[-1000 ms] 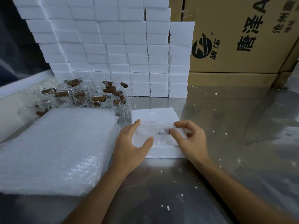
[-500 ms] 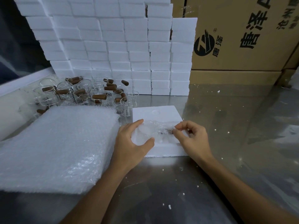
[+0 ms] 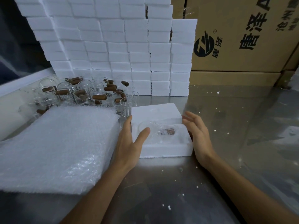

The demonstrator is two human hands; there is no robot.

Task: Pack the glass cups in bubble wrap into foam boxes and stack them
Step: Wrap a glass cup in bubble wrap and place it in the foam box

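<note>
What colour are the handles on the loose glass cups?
Brown; the handles on the glass cups show best in the head view, the only one.

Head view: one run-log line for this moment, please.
step: closing foam box | wrapped cup: seated in foam box | lid half: behind, off | left hand: on box's left edge | right hand: open, at right side

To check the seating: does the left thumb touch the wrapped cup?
Touching. In the head view the left hand's thumb tip lies on the wrapped cup.
</note>
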